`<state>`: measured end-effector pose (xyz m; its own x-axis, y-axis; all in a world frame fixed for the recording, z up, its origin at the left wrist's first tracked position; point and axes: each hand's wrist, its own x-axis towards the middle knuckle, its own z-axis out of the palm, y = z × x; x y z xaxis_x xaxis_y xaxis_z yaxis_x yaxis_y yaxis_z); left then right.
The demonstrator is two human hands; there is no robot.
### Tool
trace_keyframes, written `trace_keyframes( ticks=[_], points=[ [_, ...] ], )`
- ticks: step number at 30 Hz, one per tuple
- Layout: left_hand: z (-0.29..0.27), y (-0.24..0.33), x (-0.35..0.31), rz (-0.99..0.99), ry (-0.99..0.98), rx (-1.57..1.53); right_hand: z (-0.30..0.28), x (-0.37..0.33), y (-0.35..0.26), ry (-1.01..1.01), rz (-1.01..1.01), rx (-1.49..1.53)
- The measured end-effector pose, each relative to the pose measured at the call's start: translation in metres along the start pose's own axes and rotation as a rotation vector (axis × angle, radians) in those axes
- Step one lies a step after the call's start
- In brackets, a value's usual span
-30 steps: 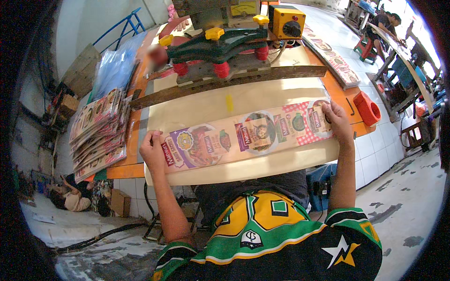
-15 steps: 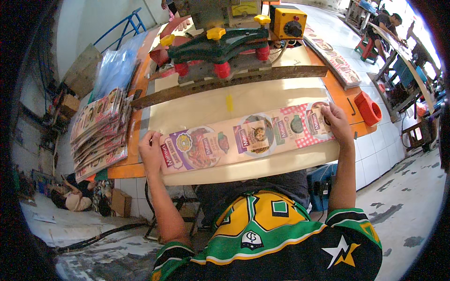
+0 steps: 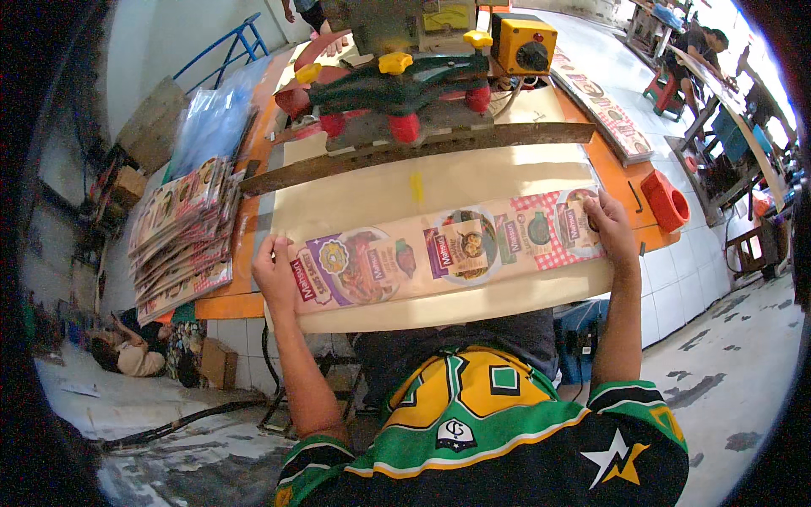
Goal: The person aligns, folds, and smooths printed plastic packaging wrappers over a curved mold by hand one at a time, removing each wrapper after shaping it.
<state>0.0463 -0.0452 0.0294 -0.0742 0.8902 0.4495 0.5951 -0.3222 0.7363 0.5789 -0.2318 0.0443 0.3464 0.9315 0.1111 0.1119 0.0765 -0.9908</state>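
A long printed plastic strip (image 3: 410,262) with food pictures and a red checked end lies across the cream-coloured work surface (image 3: 338,198) in front of me. At its left end, my left hand (image 3: 275,277) is closed on the edge, thumb and fingers pinched together. My right hand (image 3: 612,226) grips the right end near the checked print. Held between both hands, the strip looks stretched nearly flat, its right end a little farther from me. Just beyond it, a long metal bar (image 3: 515,135) of a press machine (image 3: 405,89) with yellow knobs and red fittings spans the surface.
At left, a pile of similar printed strips (image 3: 182,241) sits beside clear bluish plastic sheets (image 3: 215,122). A red hollow block (image 3: 664,201) and a hex key (image 3: 634,196) lie at right, near another printed stack (image 3: 604,114). Other people are in the background.
The picture has shifted slightly. Both hands keep their hold on the strip, which lies almost as before. At the far side, a background person's hand has moved a little.
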Motion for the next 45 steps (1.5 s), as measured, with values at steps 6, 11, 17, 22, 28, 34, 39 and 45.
trace_keyframes(
  ticks=[6, 11, 17, 22, 28, 34, 39, 45],
  points=[
    [0.004, 0.006, 0.000, -0.003, 0.052, 0.040, -0.002, -0.002, 0.006, -0.019, -0.003, 0.030],
    [0.006, 0.005, -0.001, -0.019, 0.118, 0.024, -0.009, -0.004, 0.017, 0.034, -0.024, -0.160],
    [0.010, 0.003, 0.000, -0.069, 0.236, 0.033, 0.007, -0.014, 0.014, 0.047, -0.038, 0.016],
    [0.009, 0.015, 0.003, -0.074, 0.326, 0.033, 0.008, -0.022, 0.014, 0.045, -0.025, -0.025],
    [0.002, -0.011, 0.011, -0.187, 0.080, -0.558, 0.003, -0.021, 0.015, 0.141, -0.025, 0.061],
    [-0.005, 0.016, 0.002, -0.343, -0.130, -0.657, -0.030, -0.016, 0.011, 0.141, -0.106, -0.006],
    [0.006, 0.044, -0.004, -0.372, -0.172, -0.788, -0.044, -0.011, 0.010, 0.181, -0.164, -0.044],
    [0.013, 0.036, -0.008, -0.410, -0.254, -0.853, -0.046, -0.011, 0.016, 0.203, -0.122, -0.025]
  ],
)
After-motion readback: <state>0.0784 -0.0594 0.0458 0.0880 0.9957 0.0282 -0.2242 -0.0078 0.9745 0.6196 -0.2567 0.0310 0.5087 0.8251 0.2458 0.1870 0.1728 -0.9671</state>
